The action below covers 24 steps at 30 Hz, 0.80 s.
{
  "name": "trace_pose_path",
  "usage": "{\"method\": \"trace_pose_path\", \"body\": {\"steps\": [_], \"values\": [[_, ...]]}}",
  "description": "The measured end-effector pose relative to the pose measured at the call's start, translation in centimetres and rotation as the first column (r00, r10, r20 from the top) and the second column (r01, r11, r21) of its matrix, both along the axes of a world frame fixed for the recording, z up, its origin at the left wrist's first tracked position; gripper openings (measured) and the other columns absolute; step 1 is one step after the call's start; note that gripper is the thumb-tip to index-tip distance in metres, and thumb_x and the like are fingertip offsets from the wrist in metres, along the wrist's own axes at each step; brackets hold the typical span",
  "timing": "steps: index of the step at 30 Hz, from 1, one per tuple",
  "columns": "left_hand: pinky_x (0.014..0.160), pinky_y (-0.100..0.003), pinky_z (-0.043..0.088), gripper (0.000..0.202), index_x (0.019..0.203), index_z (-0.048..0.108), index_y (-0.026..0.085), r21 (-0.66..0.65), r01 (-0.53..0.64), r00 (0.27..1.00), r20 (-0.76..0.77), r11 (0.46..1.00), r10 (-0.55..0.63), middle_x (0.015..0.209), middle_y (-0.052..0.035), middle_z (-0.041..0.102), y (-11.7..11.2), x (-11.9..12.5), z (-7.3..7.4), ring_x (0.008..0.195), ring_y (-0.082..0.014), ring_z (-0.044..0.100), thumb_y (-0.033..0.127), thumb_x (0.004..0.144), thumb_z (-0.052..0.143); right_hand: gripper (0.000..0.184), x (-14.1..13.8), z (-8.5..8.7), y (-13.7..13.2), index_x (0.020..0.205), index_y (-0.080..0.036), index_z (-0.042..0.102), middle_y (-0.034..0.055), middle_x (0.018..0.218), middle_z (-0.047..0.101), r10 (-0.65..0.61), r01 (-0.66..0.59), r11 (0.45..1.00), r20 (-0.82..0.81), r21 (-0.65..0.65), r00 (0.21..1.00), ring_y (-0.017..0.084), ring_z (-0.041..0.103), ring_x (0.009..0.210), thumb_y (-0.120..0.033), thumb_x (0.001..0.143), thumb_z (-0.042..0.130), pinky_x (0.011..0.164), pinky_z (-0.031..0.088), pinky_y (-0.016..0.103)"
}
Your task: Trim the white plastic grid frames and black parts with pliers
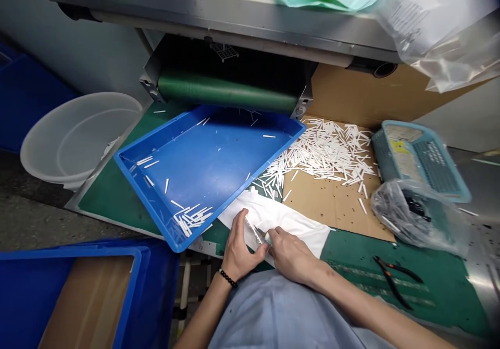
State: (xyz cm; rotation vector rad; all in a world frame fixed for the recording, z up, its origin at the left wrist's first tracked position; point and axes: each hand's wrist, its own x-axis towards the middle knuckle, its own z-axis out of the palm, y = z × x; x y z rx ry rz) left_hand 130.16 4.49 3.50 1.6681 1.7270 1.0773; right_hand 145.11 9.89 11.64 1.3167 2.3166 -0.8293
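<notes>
One white strip (253, 230): held between both hands over a white cloth (273, 224), long axis slanted from upper left to lower right.
Left hand (242, 250): partly closed, strip pinched by the fingers, nearer its upper end.
Right hand (291, 255): curled, placed at the lower end; hold cannot be told.

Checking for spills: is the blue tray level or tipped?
Tipped: the blue plastic tray has white sticks gathered in its near corner.

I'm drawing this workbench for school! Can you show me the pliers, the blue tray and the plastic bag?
Pliers (386, 275): head view, point on the pivot.
Blue tray (146, 206): head view, point on the lower left rim.
Plastic bag (420, 219): head view, point on the middle of the bag.
</notes>
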Motion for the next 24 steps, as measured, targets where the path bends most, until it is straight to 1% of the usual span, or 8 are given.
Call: {"method": "trace_pose_path", "body": {"steps": [6, 10, 13, 18, 21, 24], "values": [[0.112, -0.046, 0.036, 0.09, 0.145, 0.018, 0.017, 0.026, -0.035, 0.999, 0.01, 0.999, 0.034, 0.145, -0.0158, 0.037, 0.2, 0.2, -0.1, 0.136, -0.03, 0.035, 0.02, 0.067, 0.064, 0.026, -0.2, -0.6, 0.2, 0.111, -0.014, 0.051, 0.0127, 0.106, 0.057, -0.015, 0.015, 1.0, -0.007, -0.002, 1.0, 0.024, 0.059, 0.092, -0.024, 0.09, 0.038, 0.073, 0.038, 0.032], [0.112, -0.044, 0.036, 0.091, 0.144, 0.019, 0.016, 0.028, -0.039, 0.999, 0.013, 0.999, 0.039, 0.145, -0.0157, 0.038, 0.3, 0.2, -0.2, 0.135, -0.0302, 0.036, 0.02, 0.066, 0.065, 0.027, -0.1, -1.0, 0.2, 0.112, -0.015, 0.051, 0.0114, 0.106, 0.057, -0.024, 0.024, 1.0, -0.018, -0.002, 1.0, 0.023, 0.058, 0.093, -0.021, 0.089, 0.038, 0.075, 0.039, 0.032], [0.111, -0.044, 0.038, 0.091, 0.144, 0.02, 0.016, 0.022, -0.048, 0.999, 0.01, 0.999, 0.048, 0.144, -0.0156, 0.039, 0.3, 0.3, -0.4, 0.134, -0.0309, 0.037, 0.022, 0.066, 0.066, 0.029, 0.0, -1.5, 0.1, 0.114, -0.015, 0.051, 0.011, 0.107, 0.056, -0.029, 0.03, 1.0, -0.055, 0.011, 0.998, 0.022, 0.056, 0.096, -0.017, 0.087, 0.04, 0.081, 0.039, 0.031], [0.109, -0.043, 0.041, 0.091, 0.145, 0.02, 0.018, 0.014, -0.083, 0.996, 0.02, 0.996, 0.083, 0.143, -0.0144, 0.042, 0.4, 0.3, -0.7, 0.133, -0.0301, 0.041, 0.027, 0.067, 0.066, 0.037, 0.2, -2.8, 0.0, 0.117, -0.013, 0.05, 0.012, 0.107, 0.055, -0.022, 0.024, 0.999, -0.119, 0.02, 0.993, 0.021, 0.053, 0.101, -0.008, 0.082, 0.04, 0.089, 0.039, 0.031], [0.108, -0.042, 0.042, 0.092, 0.145, 0.02, 0.018, 0.03, -0.092, 0.995, 0.034, 0.995, 0.091, 0.143, -0.0139, 0.043, 0.3, 0.3, -0.9, 0.132, -0.03, 0.043, 0.03, 0.067, 0.068, 0.034, 0.3, -3.7, -0.1, 0.111, -0.013, 0.051, 0.0123, 0.105, 0.054, -0.007, 0.013, 0.999, -0.149, 0.036, 0.989, 0.022, 0.051, 0.102, -0.006, 0.08, 0.039, 0.091, 0.04, 0.032], [0.108, -0.042, 0.042, 0.093, 0.145, 0.02, 0.018, 0.038, -0.104, 0.994, 0.036, 0.994, 0.103, 0.142, -0.0138, 0.044, 0.3, 0.4, -1.1, 0.131, -0.03, 0.044, 0.032, 0.067, 0.068, 0.031, 0.6, -5.0, -0.5, 0.105, -0.014, 0.052, 0.0121, 0.103, 0.053, 0.013, 0.003, 0.997, -0.196, 0.082, 0.981, 0.023, 0.049, 0.101, -0.004, 0.079, 0.039, 0.091, 0.041, 0.035]]}}
